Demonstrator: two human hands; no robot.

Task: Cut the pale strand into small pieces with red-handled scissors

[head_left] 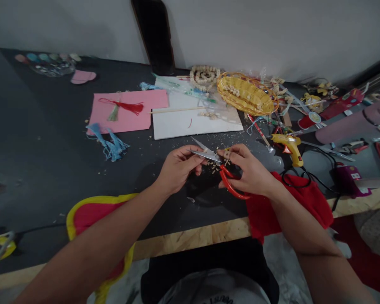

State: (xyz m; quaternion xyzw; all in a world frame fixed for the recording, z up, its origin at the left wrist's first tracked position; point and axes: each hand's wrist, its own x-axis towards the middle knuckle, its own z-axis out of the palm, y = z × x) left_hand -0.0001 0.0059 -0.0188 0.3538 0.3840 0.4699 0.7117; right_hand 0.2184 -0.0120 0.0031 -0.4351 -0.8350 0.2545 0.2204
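Observation:
My right hand (pixel 245 171) is closed around a pair of scissors (pixel 232 185) with red handles, fingers through the loops. The two metal blades are spread apart and point left toward my left hand (pixel 180 169). Pinched fingertips of my left hand meet at the blades, around something too small to make out. Tiny beige cut pieces (pixel 213 168) lie scattered on the dark tabletop under the blades.
Behind the hands are a white board (pixel 196 124), a pink sheet (pixel 126 122) with tassels, and a yellow wicker basket (pixel 250 95). To the right are a yellow glue gun (pixel 289 147), its cable and a red cloth (pixel 304 202). A phone (pixel 155 36) leans on the wall.

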